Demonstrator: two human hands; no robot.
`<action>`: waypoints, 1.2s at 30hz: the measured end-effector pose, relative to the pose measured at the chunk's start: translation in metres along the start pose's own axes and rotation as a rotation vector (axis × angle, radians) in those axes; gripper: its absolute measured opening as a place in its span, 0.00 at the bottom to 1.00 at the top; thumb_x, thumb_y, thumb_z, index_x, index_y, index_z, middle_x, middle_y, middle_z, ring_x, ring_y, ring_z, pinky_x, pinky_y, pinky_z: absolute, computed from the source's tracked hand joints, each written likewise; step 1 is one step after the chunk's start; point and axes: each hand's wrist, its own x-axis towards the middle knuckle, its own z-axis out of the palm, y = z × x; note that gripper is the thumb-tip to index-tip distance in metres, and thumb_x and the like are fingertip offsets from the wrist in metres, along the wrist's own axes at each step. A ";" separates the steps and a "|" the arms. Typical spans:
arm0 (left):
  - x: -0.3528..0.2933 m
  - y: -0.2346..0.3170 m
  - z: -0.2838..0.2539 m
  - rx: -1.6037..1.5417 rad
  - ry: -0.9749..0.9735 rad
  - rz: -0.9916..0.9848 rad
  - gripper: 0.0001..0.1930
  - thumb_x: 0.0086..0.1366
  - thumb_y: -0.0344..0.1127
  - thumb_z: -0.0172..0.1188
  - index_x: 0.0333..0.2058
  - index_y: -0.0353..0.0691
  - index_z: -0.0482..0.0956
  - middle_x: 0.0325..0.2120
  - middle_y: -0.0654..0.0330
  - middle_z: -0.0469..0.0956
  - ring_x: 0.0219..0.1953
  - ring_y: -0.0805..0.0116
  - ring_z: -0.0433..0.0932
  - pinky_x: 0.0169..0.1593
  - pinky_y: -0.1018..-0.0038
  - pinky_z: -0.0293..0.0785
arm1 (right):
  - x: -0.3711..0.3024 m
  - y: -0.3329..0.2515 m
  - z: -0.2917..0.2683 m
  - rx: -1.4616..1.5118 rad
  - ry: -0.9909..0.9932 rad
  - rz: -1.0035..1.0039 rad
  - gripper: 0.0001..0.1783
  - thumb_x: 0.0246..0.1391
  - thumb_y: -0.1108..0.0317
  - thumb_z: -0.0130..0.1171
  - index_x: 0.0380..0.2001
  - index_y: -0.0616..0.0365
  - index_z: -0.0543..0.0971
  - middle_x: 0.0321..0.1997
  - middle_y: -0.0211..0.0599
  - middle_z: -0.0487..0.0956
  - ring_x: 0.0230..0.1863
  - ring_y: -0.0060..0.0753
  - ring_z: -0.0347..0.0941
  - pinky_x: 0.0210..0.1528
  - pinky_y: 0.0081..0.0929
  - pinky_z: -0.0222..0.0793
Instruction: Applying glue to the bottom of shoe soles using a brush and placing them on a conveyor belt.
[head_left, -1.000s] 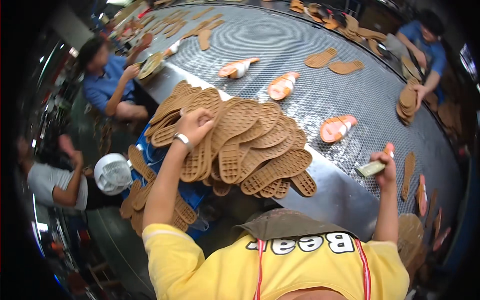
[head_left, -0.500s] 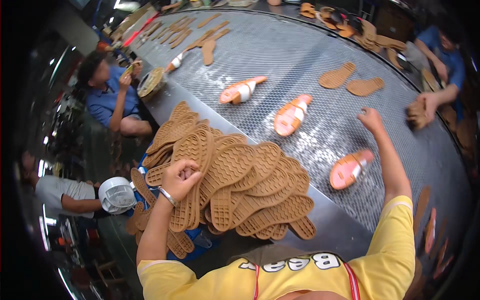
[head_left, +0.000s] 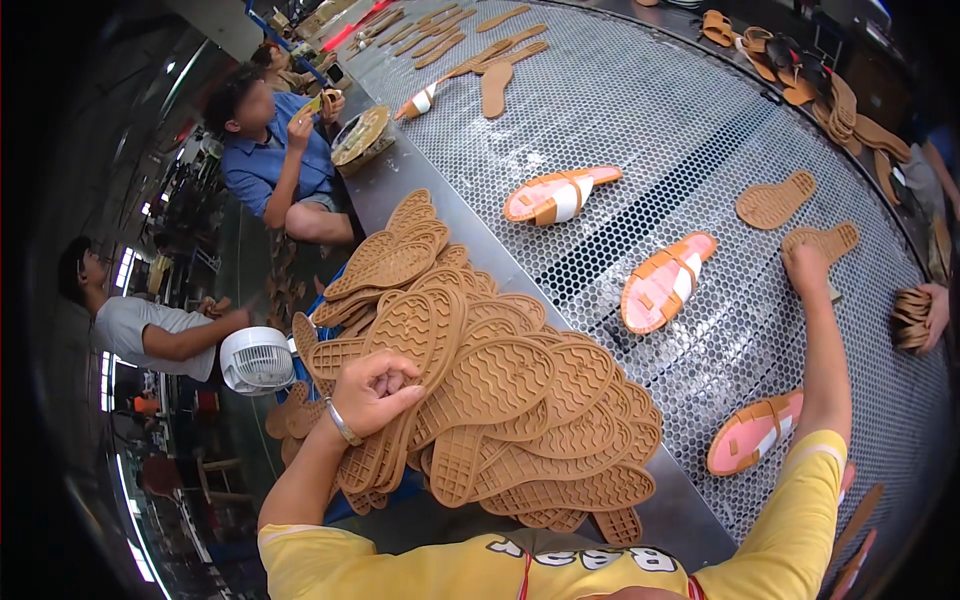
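The left hand (head_left: 375,388) is curled around the edge of one tan sole (head_left: 400,400) at the near side of the heap of soles (head_left: 500,400) beside the belt; the right hand (head_left: 808,268) is stretched out, fingers down on a flat sole (head_left: 822,241) lying on the perforated conveyor (head_left: 640,110), though whether it grips or merely presses is hard to tell. To do this well, lay that sole flat and clear of the pink sandal (head_left: 668,282); draw one sole only from the heap.
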 end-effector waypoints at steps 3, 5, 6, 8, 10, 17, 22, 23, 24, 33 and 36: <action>0.002 -0.004 0.000 -0.014 -0.005 0.021 0.10 0.45 0.25 0.65 0.29 0.37 0.77 0.17 0.70 0.66 0.17 0.84 0.57 0.21 0.85 0.55 | 0.009 -0.003 0.007 -0.013 0.170 -0.009 0.14 0.49 0.61 0.53 0.28 0.63 0.75 0.30 0.49 0.76 0.28 0.52 0.73 0.32 0.44 0.68; 0.000 -0.005 0.000 -0.014 0.006 0.027 0.10 0.45 0.25 0.65 0.29 0.37 0.77 0.17 0.70 0.66 0.17 0.84 0.58 0.21 0.85 0.55 | 0.024 -0.027 -0.013 0.009 0.226 0.053 0.16 0.50 0.59 0.53 0.25 0.63 0.75 0.29 0.50 0.75 0.29 0.51 0.73 0.32 0.44 0.68; -0.003 -0.005 0.000 -0.021 0.011 0.036 0.10 0.45 0.25 0.65 0.29 0.37 0.77 0.17 0.70 0.66 0.17 0.84 0.58 0.21 0.85 0.55 | 0.029 -0.042 -0.025 0.024 0.278 0.119 0.18 0.50 0.57 0.52 0.22 0.64 0.76 0.28 0.51 0.75 0.30 0.50 0.73 0.32 0.43 0.68; -0.002 -0.009 0.001 -0.034 0.007 0.038 0.10 0.45 0.25 0.66 0.29 0.37 0.77 0.17 0.70 0.66 0.17 0.84 0.58 0.21 0.85 0.55 | 0.043 -0.065 -0.027 0.047 0.238 0.093 0.19 0.50 0.55 0.53 0.24 0.63 0.76 0.29 0.50 0.75 0.30 0.49 0.73 0.32 0.42 0.68; -0.002 -0.008 0.001 -0.037 0.008 0.038 0.10 0.46 0.25 0.66 0.29 0.36 0.77 0.17 0.70 0.66 0.18 0.84 0.58 0.21 0.85 0.55 | 0.049 -0.083 -0.025 0.081 0.200 0.067 0.20 0.50 0.53 0.54 0.26 0.63 0.76 0.30 0.50 0.75 0.31 0.49 0.73 0.32 0.41 0.69; -0.001 -0.014 0.001 -0.064 -0.001 0.042 0.10 0.47 0.27 0.66 0.29 0.37 0.77 0.17 0.72 0.66 0.17 0.85 0.58 0.21 0.86 0.55 | 0.054 -0.093 0.020 0.053 0.097 0.136 0.29 0.43 0.47 0.59 0.34 0.65 0.72 0.32 0.50 0.74 0.31 0.45 0.75 0.33 0.36 0.71; 0.003 -0.020 0.000 -0.069 0.006 0.055 0.10 0.47 0.29 0.66 0.30 0.37 0.78 0.15 0.73 0.65 0.16 0.86 0.57 0.20 0.86 0.55 | 0.040 -0.075 0.037 -0.077 0.133 -0.024 0.18 0.44 0.59 0.55 0.31 0.65 0.71 0.27 0.49 0.75 0.26 0.45 0.75 0.27 0.37 0.71; 0.005 -0.020 0.000 -0.080 -0.003 0.046 0.10 0.47 0.29 0.66 0.30 0.37 0.78 0.15 0.73 0.65 0.16 0.86 0.57 0.20 0.86 0.55 | 0.035 -0.063 0.040 -0.114 0.066 -0.045 0.17 0.44 0.61 0.54 0.32 0.65 0.71 0.25 0.48 0.76 0.25 0.46 0.75 0.26 0.37 0.71; 0.004 -0.022 0.000 -0.088 0.001 0.026 0.10 0.46 0.29 0.66 0.30 0.38 0.78 0.15 0.73 0.65 0.16 0.86 0.58 0.20 0.86 0.55 | 0.029 -0.065 0.035 -0.087 0.114 -0.079 0.16 0.44 0.65 0.52 0.34 0.66 0.70 0.21 0.46 0.76 0.22 0.46 0.74 0.25 0.39 0.71; -0.003 -0.032 0.001 -0.007 0.031 0.065 0.10 0.47 0.34 0.65 0.29 0.41 0.78 0.14 0.72 0.68 0.17 0.82 0.65 0.23 0.83 0.63 | -0.053 -0.041 -0.147 0.132 0.301 0.288 0.29 0.49 0.65 0.47 0.55 0.64 0.60 0.34 0.51 0.77 0.31 0.48 0.76 0.35 0.37 0.70; 0.002 -0.032 0.003 -0.017 0.020 0.129 0.09 0.48 0.33 0.65 0.29 0.40 0.77 0.15 0.72 0.68 0.18 0.83 0.65 0.24 0.84 0.63 | -0.092 0.012 -0.176 0.756 0.676 0.400 0.26 0.51 0.71 0.46 0.54 0.68 0.64 0.41 0.51 0.75 0.42 0.34 0.71 0.47 0.26 0.64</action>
